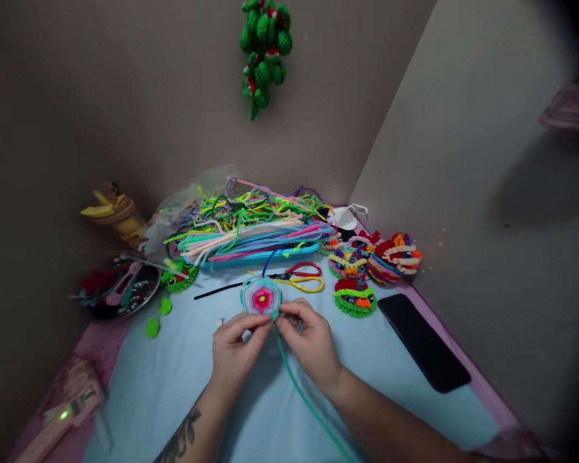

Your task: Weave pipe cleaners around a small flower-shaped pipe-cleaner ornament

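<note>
Between my hands, a woven disc of pipe cleaners (262,298) shows rings of pink, red and light blue round a small yellow-green centre. My left hand (238,344) pinches its lower edge between thumb and fingers. At the lower right edge, my right hand (311,341) has its fingertips closed on a teal pipe cleaner (296,386), whose long tail runs down toward the bottom of the view. Just behind the disc lie scissors (305,278) with one red and one yellow handle loop, and a black pipe cleaner (222,288).
A blue tray (241,260) heaped with coloured pipe cleaners stands at the back. Several finished fuzzy figures (355,298) and a black phone (423,343) lie to the right. On the left are a metal bowl (147,297), green discs (153,327) and a pink glue gun (60,424).
</note>
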Motion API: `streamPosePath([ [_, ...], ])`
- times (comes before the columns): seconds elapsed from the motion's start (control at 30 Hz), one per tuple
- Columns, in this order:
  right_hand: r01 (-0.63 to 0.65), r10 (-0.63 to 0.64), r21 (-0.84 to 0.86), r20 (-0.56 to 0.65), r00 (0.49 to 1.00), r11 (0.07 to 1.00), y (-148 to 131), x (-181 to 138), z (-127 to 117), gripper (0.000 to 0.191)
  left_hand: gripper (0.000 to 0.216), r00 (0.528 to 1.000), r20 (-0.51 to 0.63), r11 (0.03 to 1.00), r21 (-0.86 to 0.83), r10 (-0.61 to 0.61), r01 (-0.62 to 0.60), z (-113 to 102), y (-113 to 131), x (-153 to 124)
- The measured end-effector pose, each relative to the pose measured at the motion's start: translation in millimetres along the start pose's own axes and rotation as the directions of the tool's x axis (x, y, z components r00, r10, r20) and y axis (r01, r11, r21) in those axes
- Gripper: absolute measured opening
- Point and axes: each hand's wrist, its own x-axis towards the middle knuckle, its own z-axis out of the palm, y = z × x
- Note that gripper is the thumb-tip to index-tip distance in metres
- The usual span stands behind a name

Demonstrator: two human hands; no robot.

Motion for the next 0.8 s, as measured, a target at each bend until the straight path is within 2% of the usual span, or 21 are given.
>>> streamPosePath([
  [0.17, -0.091, 0.086, 0.099, 0.047, 0.995, 0.991, 1.1, 2.1, 2.7, 0.007, 0.014, 0.999, -0.021, 1.0, 0.001, -0.03, 0.03, 1.9, 0.3, -0.2],
  [0.27, -0.08, 0.075, 0.111, 0.045, 0.996, 0.991, 2.4, 4.1, 1.5, 0.007, 0.026, 0.999, -0.032, 0.998, 0.048, -0.035, 0.037, 3.2, 1.2, -1.4],
  [0.4, -0.038, 0.036, 0.085, 0.028, 0.999, 0.996, 3.3, 6.0, -0.2, 0.007, 0.028, 0.998, -0.017, 0.996, 0.074, -0.055, 0.056, 4.9, 1.9, -2.1],
  [0.63, -0.028, 0.028, 0.073, 0.002, 1.0, 0.997, 9.2, 3.3, 2.3, 0.007, 0.023, 0.973, -0.07, 0.975, -0.051, -0.219, 0.215, 7.3, -3.2, -1.0],
  [0.8, -0.07, 0.064, 0.085, 0.063, 0.996, 0.994, 9.5, 5.1, 3.0, 0.007, 0.025, 0.954, -0.075, 0.955, -0.096, -0.289, 0.281, 7.5, -8.0, 0.9],
])
